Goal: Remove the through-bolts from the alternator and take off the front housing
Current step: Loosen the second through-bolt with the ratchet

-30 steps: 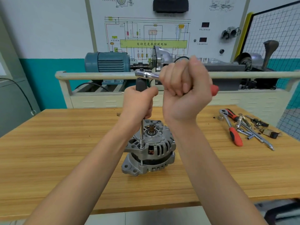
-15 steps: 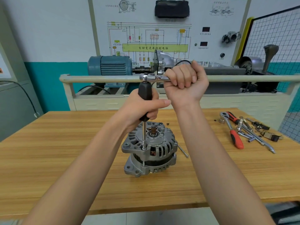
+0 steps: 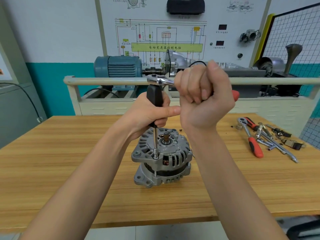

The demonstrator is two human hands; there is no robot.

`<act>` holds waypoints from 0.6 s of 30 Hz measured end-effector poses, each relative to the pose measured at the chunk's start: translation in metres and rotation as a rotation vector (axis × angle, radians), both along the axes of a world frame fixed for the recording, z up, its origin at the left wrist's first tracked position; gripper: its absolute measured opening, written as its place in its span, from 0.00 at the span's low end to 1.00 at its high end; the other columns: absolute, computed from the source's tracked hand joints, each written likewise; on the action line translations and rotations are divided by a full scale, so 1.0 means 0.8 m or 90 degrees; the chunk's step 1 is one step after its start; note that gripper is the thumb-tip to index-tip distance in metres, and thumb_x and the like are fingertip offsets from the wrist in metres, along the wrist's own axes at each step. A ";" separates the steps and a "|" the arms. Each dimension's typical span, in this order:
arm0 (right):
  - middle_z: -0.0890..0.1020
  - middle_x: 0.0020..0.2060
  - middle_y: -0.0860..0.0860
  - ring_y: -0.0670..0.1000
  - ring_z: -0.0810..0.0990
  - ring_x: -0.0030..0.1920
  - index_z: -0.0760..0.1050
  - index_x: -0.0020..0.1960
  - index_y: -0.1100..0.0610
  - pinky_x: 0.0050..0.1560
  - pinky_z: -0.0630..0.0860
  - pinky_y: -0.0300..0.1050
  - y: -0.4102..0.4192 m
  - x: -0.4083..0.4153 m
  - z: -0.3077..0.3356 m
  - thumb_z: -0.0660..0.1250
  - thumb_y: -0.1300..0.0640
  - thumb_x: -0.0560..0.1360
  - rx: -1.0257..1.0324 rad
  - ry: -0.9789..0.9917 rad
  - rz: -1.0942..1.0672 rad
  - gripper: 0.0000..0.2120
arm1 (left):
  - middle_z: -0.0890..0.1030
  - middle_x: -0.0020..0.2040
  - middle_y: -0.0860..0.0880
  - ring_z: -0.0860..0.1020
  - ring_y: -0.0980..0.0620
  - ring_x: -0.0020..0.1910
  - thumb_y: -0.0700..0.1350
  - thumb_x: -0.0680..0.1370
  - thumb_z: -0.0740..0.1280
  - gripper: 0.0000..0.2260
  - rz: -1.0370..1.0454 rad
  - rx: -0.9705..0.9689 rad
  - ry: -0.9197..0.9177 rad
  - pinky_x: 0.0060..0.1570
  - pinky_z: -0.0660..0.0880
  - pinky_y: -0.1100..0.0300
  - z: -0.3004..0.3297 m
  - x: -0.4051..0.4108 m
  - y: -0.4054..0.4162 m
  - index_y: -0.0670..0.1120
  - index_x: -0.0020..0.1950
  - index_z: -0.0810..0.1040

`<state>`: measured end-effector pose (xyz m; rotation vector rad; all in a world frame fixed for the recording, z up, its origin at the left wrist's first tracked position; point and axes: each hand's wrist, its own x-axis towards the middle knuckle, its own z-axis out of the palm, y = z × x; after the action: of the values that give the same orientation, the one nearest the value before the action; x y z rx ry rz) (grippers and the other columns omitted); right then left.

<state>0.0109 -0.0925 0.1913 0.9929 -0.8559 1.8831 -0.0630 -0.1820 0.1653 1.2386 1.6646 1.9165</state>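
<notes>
My right hand [image 3: 204, 97] grips the ratchet [image 3: 160, 80], left hand [image 3: 150, 115] clamps its driver [image 3: 154, 97]: I'd keep it plumb on the centre-frame alternator [image 3: 162, 158] bolt.

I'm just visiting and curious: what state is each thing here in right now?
Left hand: grips the black driver handle.
Right hand: grips the ratchet handle.
Socket: seated on a through-bolt.
Alternator: upright, front housing on.
Spare ratchet: lying on the table.
</notes>
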 end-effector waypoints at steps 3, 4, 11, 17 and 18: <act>0.61 0.15 0.47 0.48 0.52 0.21 0.62 0.19 0.54 0.25 0.57 0.39 0.027 -0.006 0.007 0.54 0.62 0.74 -0.085 -0.087 0.207 0.24 | 0.65 0.23 0.51 0.64 0.54 0.21 0.38 0.68 0.71 0.13 -0.034 0.007 -0.005 0.26 0.64 0.64 0.005 0.003 0.001 0.48 0.29 0.69; 0.60 0.14 0.48 0.47 0.51 0.21 0.61 0.19 0.55 0.25 0.56 0.39 0.035 -0.011 0.009 0.54 0.61 0.73 -0.132 -0.128 0.281 0.23 | 0.65 0.23 0.51 0.64 0.53 0.21 0.38 0.69 0.71 0.14 -0.035 0.025 -0.011 0.26 0.65 0.64 0.007 0.004 0.002 0.48 0.28 0.70; 0.60 0.14 0.49 0.46 0.51 0.21 0.60 0.19 0.56 0.24 0.56 0.37 0.047 -0.032 0.010 0.55 0.60 0.71 -0.266 -0.214 0.415 0.21 | 0.59 0.19 0.54 0.55 0.57 0.16 0.38 0.70 0.66 0.19 -0.003 0.043 -0.075 0.20 0.54 0.69 0.014 0.014 0.015 0.50 0.23 0.63; 0.61 0.15 0.46 0.47 0.53 0.20 0.60 0.20 0.52 0.25 0.57 0.40 0.019 -0.001 0.001 0.52 0.63 0.75 -0.115 -0.070 0.145 0.25 | 0.58 0.20 0.54 0.53 0.55 0.19 0.31 0.73 0.62 0.24 0.176 0.073 -0.067 0.22 0.53 0.68 0.012 0.021 0.026 0.51 0.22 0.61; 0.62 0.16 0.46 0.46 0.55 0.20 0.59 0.21 0.51 0.26 0.57 0.41 0.010 0.003 -0.002 0.52 0.64 0.75 -0.068 -0.032 0.072 0.24 | 0.59 0.20 0.54 0.53 0.55 0.19 0.31 0.73 0.62 0.24 0.201 0.075 -0.065 0.22 0.53 0.68 0.012 0.023 0.028 0.51 0.22 0.61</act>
<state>0.0134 -0.0844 0.1900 0.9492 -0.7329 2.0354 -0.0448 -0.1599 0.1748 0.9428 1.8026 2.2489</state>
